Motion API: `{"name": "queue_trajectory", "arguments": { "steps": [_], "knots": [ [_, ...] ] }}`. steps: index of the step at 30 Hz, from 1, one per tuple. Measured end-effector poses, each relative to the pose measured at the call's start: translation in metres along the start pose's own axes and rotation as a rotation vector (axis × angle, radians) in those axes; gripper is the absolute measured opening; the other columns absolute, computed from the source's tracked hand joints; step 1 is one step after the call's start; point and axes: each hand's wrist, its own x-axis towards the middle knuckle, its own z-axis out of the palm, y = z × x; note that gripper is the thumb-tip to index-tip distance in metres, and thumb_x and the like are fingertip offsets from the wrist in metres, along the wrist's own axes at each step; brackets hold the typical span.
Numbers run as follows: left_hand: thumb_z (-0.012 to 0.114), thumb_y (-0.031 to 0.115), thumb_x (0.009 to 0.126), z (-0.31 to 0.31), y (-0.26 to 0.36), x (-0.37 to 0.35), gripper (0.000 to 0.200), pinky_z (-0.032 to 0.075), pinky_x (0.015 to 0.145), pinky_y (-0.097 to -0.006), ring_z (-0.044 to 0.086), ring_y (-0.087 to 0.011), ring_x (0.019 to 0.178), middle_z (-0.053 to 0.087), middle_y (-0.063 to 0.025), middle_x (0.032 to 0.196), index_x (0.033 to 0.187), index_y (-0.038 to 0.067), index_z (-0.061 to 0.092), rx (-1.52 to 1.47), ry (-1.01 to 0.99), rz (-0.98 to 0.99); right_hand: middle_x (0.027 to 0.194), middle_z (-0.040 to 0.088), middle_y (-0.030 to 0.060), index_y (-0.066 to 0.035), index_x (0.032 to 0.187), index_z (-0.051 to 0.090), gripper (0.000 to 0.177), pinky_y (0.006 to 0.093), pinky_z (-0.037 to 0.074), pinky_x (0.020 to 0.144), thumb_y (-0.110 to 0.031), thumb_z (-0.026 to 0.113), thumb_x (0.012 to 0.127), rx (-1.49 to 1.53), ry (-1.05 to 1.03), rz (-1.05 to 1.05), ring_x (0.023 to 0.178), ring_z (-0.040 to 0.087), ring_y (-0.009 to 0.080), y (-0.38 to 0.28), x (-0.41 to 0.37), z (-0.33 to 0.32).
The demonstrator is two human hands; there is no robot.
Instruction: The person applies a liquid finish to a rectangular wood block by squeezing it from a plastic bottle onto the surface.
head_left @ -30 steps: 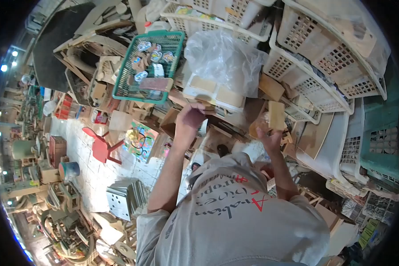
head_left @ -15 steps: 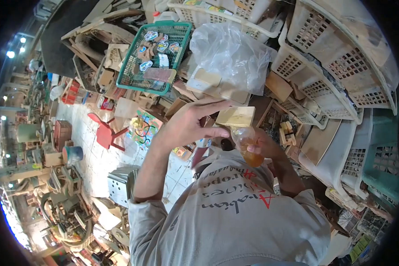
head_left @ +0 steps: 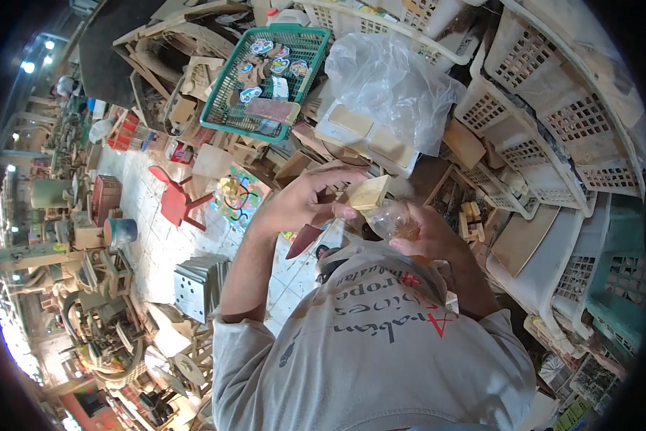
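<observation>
My left hand (head_left: 301, 203) grips a small pale wooden block (head_left: 370, 192) between thumb and fingers, holding it out in front of my chest. Wrapped around a clear plastic squeeze bottle (head_left: 389, 220) with amber liquid is my right hand (head_left: 436, 235). The bottle's upper end is right at the block's lower edge, and its bottom is partly hidden behind my fingers. Below the left wrist a dark red pointed piece (head_left: 305, 241) shows. Beyond the hands, two pale wooden pieces (head_left: 352, 120) rest on a white surface beside a clear plastic bag (head_left: 384, 82).
A green basket (head_left: 247, 133) holds several printed cut-outs and a reddish block. White perforated crates (head_left: 506, 152) are stacked on the right. To the left are a red chair (head_left: 172, 197) on the tiled floor and a stack of dotted panels (head_left: 194, 287).
The block has tilted and shifted slightly left. My right hand has come up in front of the bottle, which has moved left with it. The view has shifted slightly.
</observation>
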Motion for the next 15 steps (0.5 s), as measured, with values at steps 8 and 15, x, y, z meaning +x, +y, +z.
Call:
{"name": "queue_trajectory", "arguments": {
  "steps": [8, 15],
  "knots": [
    [0.064, 0.033, 0.079, -0.061, -0.013, -0.041, 0.053, 0.038, 0.055, -0.0194, 0.051, -0.0059, 0.07, 0.057, -0.0071, 0.111, 0.12, 0.002, 0.049, -0.267, 0.412, 0.447, 0.096, 0.057, 0.0102, 0.002, 0.106, 0.051, 0.05, 0.0296, 0.042, 0.078, -0.016, 0.069, 0.063, -0.154, 0.198, -0.15, 0.087, 0.056, 0.0178, 0.008, -0.022, -0.021],
    [0.055, 0.036, 0.086, -0.038, -0.011, -0.02, 0.04, 0.022, 0.036, -0.0173, 0.032, -0.001, 0.039, 0.062, 0.0005, 0.08, 0.107, 0.003, 0.058, -0.216, 0.535, 0.444, 0.097, 0.057, 0.0114, 0.001, 0.105, 0.051, 0.057, 0.0311, 0.045, 0.077, -0.015, 0.073, 0.056, -0.157, 0.332, -0.209, 0.085, 0.057, 0.0192, 0.012, -0.018, -0.01]
  ]
}}
